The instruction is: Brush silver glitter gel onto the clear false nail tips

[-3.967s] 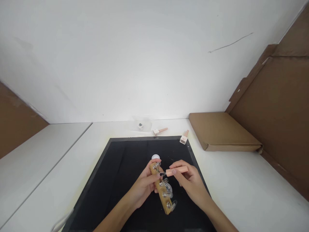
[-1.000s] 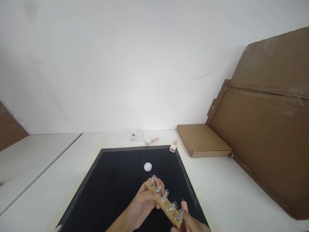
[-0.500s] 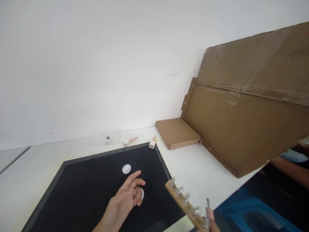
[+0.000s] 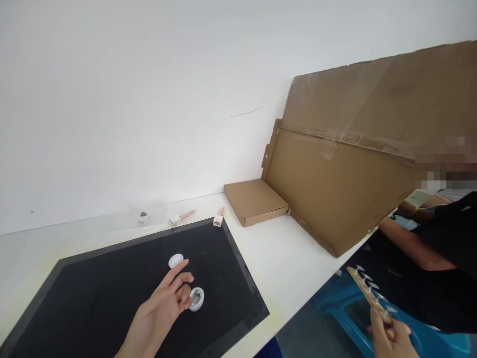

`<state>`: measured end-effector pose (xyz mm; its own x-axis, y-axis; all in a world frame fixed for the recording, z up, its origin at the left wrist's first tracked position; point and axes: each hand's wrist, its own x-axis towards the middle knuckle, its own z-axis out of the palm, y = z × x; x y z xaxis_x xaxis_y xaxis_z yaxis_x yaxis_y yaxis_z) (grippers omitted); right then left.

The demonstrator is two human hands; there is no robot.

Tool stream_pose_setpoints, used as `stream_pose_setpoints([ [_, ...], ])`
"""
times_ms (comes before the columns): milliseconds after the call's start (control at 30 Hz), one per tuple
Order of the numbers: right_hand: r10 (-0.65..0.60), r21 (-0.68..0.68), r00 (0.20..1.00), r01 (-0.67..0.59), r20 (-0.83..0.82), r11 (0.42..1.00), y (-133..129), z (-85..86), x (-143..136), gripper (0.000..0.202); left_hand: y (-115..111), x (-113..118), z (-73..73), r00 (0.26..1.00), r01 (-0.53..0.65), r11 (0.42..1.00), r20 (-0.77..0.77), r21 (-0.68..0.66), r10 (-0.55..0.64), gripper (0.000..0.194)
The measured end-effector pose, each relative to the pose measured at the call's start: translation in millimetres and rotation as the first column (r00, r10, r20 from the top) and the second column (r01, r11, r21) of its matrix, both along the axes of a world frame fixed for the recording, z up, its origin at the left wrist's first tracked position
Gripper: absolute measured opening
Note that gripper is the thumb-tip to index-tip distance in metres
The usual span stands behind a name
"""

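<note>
The left grip (image 4: 166,298) hangs loosely half-curled while the right grip (image 4: 390,332) pinches, well apart.

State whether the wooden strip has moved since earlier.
Yes, rightward: the wooden strip was over the black mat, now past the right edge of the white table.

Wooden strip (image 4: 366,293) in right grip (image 4: 390,337), left grip (image 4: 164,303) near round container (image 4: 197,299)

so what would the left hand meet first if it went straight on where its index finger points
Likely the pink-capped nail polish bottle at the far right corner of the black mat; the left hand points roughly that way, but its height is unclear, so it could pass over.
</note>
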<state>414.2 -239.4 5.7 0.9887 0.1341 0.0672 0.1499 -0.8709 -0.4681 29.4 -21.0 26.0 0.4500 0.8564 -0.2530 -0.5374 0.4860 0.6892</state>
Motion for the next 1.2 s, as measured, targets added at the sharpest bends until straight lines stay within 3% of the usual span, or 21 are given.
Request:
stream_pose_setpoints([
  [167, -0.001, -0.052, 0.999, -0.001, -0.039, 0.999, 16.8, -2.7, 25.1, 0.052, -3.2, 0.8, 3.3, 1.0, -0.009, 1.0, -0.018, 0.019, 0.009, 0.044],
  [567, 0.128, 0.065, 0.991, -0.126, -0.031, 0.99, 33.0, -19.6, 81.1, 0.043, -5.9, 4.1, 6.6, 0.999, -0.048, 0.999, -0.023, 0.0, 0.048, 0.045],
  [867, 0.219, 0.04, 0.974, -0.217, -0.057, 0.975, 58.3, -29.5, 99.8, 0.042, -3.5, 3.8, 4.5, 1.0, -0.029, 0.999, 0.006, -0.046, 0.029, 0.058],
  [1033, 0.23, -0.017, 0.969, -0.232, -0.085, 0.972, 85.3, -27.7, 109.1, 0.049, -0.5, 1.0, 1.4, 1.0, -0.001, 0.999, 0.01, -0.039, 0.002, 0.049],
  [1200, 0.23, -0.004, 0.971, -0.231, -0.06, 0.973, 98.5, -17.3, 104.8, 0.029, 1.5, 3.3, 1.4, 1.0, 0.0, 0.999, -0.003, -0.036, 0.0, 0.037],
])
